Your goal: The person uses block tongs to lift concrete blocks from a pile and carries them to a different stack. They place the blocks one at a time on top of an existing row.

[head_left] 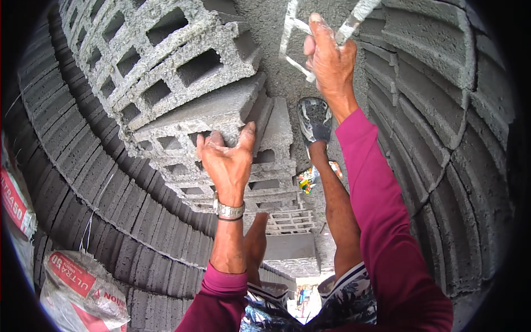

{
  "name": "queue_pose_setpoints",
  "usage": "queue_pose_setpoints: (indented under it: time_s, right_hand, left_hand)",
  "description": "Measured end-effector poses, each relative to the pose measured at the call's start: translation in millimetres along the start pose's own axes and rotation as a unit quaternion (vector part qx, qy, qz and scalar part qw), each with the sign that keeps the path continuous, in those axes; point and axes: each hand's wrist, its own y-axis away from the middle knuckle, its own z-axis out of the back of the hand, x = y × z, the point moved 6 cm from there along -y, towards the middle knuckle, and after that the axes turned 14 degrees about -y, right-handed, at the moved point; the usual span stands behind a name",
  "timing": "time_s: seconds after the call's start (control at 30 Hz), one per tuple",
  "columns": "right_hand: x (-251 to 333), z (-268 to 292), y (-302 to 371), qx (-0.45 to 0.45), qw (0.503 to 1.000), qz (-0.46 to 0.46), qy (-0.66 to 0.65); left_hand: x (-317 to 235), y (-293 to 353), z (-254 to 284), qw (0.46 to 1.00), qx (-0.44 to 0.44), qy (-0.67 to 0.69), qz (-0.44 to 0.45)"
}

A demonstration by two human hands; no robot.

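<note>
At the end of a stack of grey hollow concrete blocks, my left hand (pixel 225 160) has its fingers and thumb hooked on the edge of a hollow block (pixel 191 113). That block lies slightly askew under another hollow block (pixel 193 69). A watch and a dark band circle my left wrist. Farther off to the right, my right hand (pixel 332 63) is closed round a whitish, dust-coated bent metal frame (pixel 285 33), held above the grey floor. One of its bars passes through the fist and sticks out to the upper right.
Long rows of stacked grey blocks (pixel 133 205) curve along the left, and more stacked blocks (pixel 426 99) line the right. Printed red-and-white sacks (pixel 83 293) are at lower left. My shoe (pixel 315 119) stands in the narrow aisle near a colourful wrapper (pixel 306 180).
</note>
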Motion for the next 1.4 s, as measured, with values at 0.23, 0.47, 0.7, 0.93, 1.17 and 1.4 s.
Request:
queue_pose_setpoints:
  time_s: [0.23, 0.47, 0.7, 0.93, 1.17, 1.4]
  right_hand:
    - [19, 40, 27, -0.055, 0.993, -0.064, 0.079]
    - [26, 33, 23, -0.075, 0.993, -0.053, 0.072]
    - [27, -4, 2, -0.046, 0.998, -0.028, 0.015]
    - [75, -37, -34, -0.016, 0.99, 0.131, 0.04]
    - [37, -65, -38, -0.004, 0.998, 0.063, 0.005]
    - [-16, -57, -38, 0.026, 0.996, 0.057, 0.067]
  left_hand:
    - [-35, -10, -20, 0.998, 0.033, -0.051, -0.027]
    - [-79, -63, 46, 0.953, -0.246, -0.093, -0.153]
    - [-78, -111, 6, 0.996, -0.073, -0.045, 0.021]
    - [-44, -73, 49, 0.992, 0.037, 0.109, 0.058]
    - [-38, -70, 62, 0.993, 0.027, 0.106, 0.042]
    - [-42, -73, 51, 0.995, 0.028, 0.086, 0.037]
